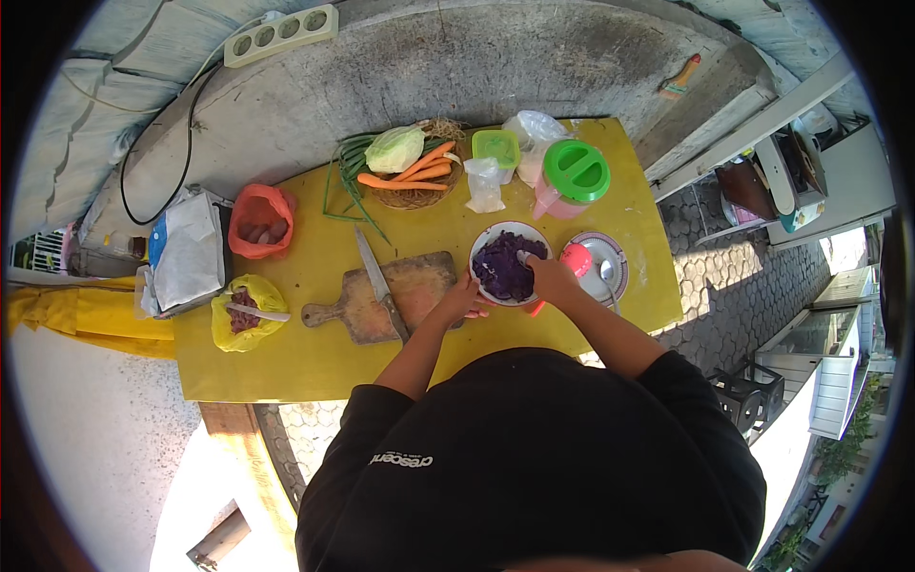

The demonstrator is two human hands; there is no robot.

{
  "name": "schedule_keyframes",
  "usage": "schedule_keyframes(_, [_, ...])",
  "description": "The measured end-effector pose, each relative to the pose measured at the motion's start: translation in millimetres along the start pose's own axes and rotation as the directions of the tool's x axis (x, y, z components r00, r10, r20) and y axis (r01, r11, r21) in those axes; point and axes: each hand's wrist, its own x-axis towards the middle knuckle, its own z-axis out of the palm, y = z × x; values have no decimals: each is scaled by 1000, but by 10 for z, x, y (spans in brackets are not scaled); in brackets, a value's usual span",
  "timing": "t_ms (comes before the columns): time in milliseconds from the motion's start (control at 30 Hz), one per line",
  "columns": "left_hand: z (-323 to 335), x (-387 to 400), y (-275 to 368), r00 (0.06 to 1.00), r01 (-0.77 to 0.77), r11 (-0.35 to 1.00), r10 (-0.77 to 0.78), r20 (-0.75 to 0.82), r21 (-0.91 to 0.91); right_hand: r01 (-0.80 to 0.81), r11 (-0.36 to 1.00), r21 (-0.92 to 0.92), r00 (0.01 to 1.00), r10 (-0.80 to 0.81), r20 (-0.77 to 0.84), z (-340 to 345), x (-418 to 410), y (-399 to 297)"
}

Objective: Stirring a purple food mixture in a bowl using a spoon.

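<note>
A white bowl with a dark rim holds a dark purple mash. My left hand grips the bowl's lower left side. Over the bowl's right side, my right hand is closed on a pale utensil, whose far end reaches the mash; its kind cannot be told. Just right of that hand, a red rounded thing and a metal spoon rest on a patterned plate. A wooden cutting board with a large knife across it lies left of my left hand.
Behind the board stands a wicker basket with carrots and a cabbage. A green-lidded pitcher, a green-lidded container and plastic bags stand behind the bowl. Red and yellow bags are at the left.
</note>
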Motion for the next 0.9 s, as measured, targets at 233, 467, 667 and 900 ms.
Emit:
schedule_keyframes(233, [-10, 51, -53, 1000, 1, 1000, -1, -4, 12, 76, 981, -179, 992, -57, 111, -108, -136, -166])
schedule_keyframes(467, [-36, 43, -56, 1000, 10, 998, -8, 25, -55, 217, 975, 55, 976, -217, -3, -117, 197, 158])
schedule_keyframes(667, [5, -35, 50, 1000, 25, 999, -25, 11, -42, 85, 993, -84, 996, -85, 0, -16, 38, -150])
schedule_keyframes(900, [27, -48, 16, 999, 14, 999, -15, -37, -38, 194, 971, -139, 981, -190, 42, -49, 107, -126])
